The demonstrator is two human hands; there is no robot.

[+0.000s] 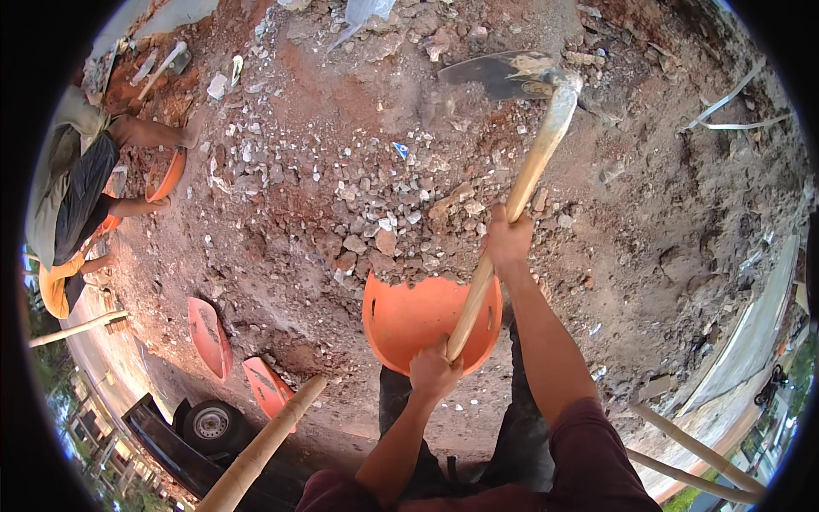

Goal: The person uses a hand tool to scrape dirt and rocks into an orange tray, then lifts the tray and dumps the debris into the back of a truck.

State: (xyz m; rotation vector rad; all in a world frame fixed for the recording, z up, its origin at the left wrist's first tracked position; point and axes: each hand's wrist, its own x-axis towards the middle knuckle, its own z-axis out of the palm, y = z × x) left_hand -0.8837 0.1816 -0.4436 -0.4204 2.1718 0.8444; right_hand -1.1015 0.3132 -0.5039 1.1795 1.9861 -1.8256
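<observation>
I hold a hoe with a long pale wooden handle [531,171] and a dark metal blade [503,75] raised over a heap of red earth and grey broken stones [375,205]. My right hand [508,239] grips the handle at its middle. My left hand [433,369] grips the handle's near end. An orange basin [409,320] stands on the ground at the foot of the heap, between my feet and the rubble, under the handle.
Another person [77,188] crouches at the far left over an orange basin [166,179]. Two more orange basins [209,337] [266,386] lie at the lower left. A thick wooden pole [264,448] slants below. A wheel [211,422] shows beneath; poles [695,448] run at the lower right.
</observation>
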